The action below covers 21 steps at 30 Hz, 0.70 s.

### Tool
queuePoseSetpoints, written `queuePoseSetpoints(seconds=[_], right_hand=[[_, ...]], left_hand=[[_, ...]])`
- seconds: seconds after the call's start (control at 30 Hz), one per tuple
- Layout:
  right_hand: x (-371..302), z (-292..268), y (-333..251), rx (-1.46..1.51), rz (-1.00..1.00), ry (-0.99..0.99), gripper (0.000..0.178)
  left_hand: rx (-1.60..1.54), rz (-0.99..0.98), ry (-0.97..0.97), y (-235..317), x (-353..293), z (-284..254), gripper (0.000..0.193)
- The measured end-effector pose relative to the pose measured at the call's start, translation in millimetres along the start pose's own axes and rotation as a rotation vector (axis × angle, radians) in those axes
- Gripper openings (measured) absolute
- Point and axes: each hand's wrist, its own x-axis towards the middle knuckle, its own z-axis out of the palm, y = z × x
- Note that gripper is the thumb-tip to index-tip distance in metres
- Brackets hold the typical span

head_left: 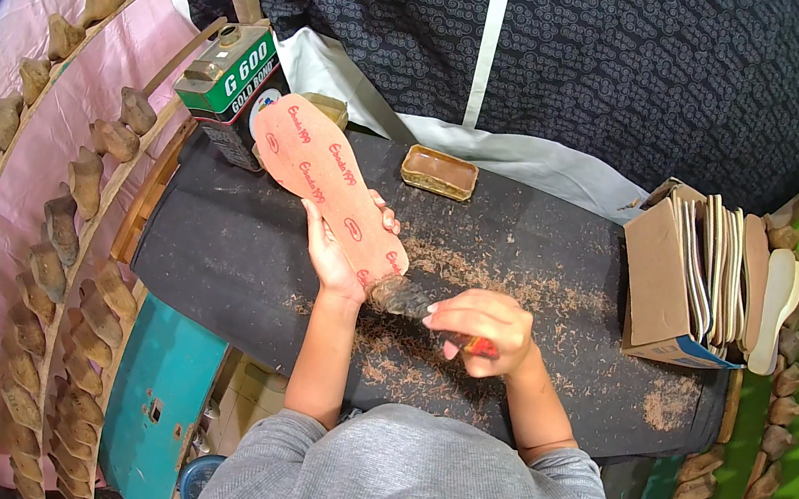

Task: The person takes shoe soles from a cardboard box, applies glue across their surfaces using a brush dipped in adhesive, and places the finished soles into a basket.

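Note:
My left hand (334, 251) is closed around the lower part of a salmon-pink insole (318, 163) printed in red. The insole is tilted, with its broad end up and to the left. In my right hand (488, 327) is a brush, its dark, shaggy bristles (400, 297) against the insole's lower end and a bit of red showing under my fingers. Most of the brush's handle is hidden by my grip. Both hands are above a black-covered table (207, 219), where brown shavings (516, 283) lie scattered.
A green, white and black metal can (231, 91) stands at the table's back left. A small brown tray (440, 172) sits at the back edge. On the right is a cardboard box (654, 273) packed with insoles. Racks of wooden shoe lasts (85, 183) flank both sides.

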Motion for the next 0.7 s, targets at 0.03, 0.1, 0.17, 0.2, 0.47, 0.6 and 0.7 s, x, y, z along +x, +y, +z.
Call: queuePoseSetpoints(seconds=[0.03,0.1,0.17,0.2,0.47,0.6,0.7], right_hand=[[-2,-1,3,0.015,0.039,0.032,0.023],[1,-12,7,-0.090,0.082,0.052,0.023],[4,-16,4,-0.135,0.114,0.077,0.015],[2,-17,2,-0.130,0.101,0.090,0.022],[-4,-10,4,-0.045,0.017,-0.052,0.030],[-1,-18,6,-0.110,0.044,0.017,0.030],[-4,-17,4,-0.085,0.024,0.065,0.030]], left_hand=[[-0.016,-0.013,-0.012,1,-1,1,0.067],[-0.022,-0.026,0.004,3,-1,-4,0.067],[-0.030,-0.037,0.017,4,1,-7,0.067],[-0.030,-0.038,0.021,4,1,-8,0.067],[0.006,-0.010,0.034,1,1,0,0.067],[0.004,0.020,0.065,1,2,-9,0.067],[0.017,0.039,0.077,-2,1,-7,0.066]])
